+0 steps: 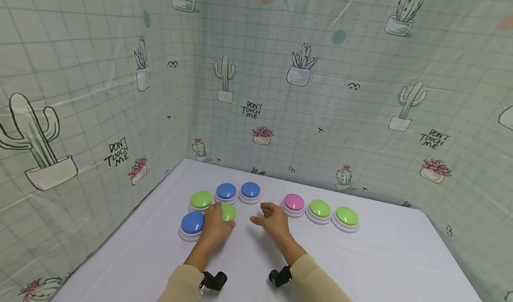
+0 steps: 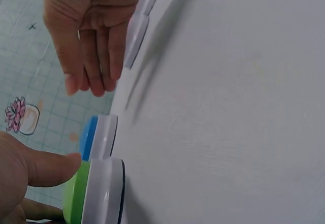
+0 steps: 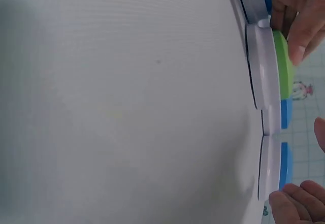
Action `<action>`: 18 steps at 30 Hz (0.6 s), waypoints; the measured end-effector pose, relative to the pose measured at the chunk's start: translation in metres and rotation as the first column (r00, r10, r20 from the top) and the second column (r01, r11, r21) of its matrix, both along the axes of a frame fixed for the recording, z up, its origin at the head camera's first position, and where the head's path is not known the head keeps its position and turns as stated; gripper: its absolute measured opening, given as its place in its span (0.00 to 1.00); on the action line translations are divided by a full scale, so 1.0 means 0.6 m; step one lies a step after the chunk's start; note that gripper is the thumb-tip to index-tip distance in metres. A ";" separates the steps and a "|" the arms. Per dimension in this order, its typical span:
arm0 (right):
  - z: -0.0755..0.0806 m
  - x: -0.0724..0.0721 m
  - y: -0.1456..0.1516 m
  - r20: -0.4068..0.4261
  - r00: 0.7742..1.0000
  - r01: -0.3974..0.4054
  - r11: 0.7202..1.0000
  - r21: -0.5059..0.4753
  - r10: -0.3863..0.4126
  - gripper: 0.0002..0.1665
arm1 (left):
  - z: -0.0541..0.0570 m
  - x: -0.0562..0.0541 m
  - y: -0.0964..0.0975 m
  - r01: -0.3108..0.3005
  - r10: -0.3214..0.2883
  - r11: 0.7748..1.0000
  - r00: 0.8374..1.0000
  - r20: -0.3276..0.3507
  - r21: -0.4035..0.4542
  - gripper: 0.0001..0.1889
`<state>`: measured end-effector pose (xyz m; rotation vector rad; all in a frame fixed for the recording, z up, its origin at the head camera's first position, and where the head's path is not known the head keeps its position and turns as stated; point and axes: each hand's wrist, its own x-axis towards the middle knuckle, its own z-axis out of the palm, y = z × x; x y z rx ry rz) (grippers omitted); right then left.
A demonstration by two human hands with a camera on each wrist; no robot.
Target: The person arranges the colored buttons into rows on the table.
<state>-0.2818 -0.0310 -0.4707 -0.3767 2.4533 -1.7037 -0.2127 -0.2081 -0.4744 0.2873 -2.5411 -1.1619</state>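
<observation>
Head view: left hand point(image 1: 216, 227) pinches green push-button point(image 1: 229, 213), likely light, stiff, slick; grip white base point(image 2: 103, 198) beneath fingers; right hand's point(image 1: 275, 222) fingers parted.

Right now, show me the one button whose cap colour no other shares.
The pink button, left end of the rightmost row of three; all others are green or blue.
</observation>
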 end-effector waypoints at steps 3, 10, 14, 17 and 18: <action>-0.004 0.006 0.002 -0.004 1.000 -0.029 1.000 0.009 0.029 0.38 | -0.004 0.007 0.006 0.005 -0.005 1.000 1.000 -0.018 -0.021 0.39; -0.011 0.019 0.003 -0.011 0.996 -0.083 0.996 0.037 0.083 0.38 | -0.009 0.019 0.024 -0.020 0.020 0.999 1.000 -0.014 -0.039 0.36; -0.013 0.026 0.005 -0.012 0.993 -0.114 0.992 0.057 0.114 0.37 | -0.011 0.023 0.031 -0.040 0.039 0.999 0.999 -0.007 -0.009 0.34; -0.014 0.030 0.006 -0.020 0.990 -0.141 0.989 0.049 0.143 0.36 | -0.009 0.026 0.031 -0.046 0.047 0.999 0.999 -0.014 0.023 0.35; -0.013 0.032 0.005 -0.013 0.989 -0.146 0.988 0.040 0.147 0.36 | -0.010 0.027 0.030 -0.046 0.047 0.998 0.999 -0.017 0.033 0.35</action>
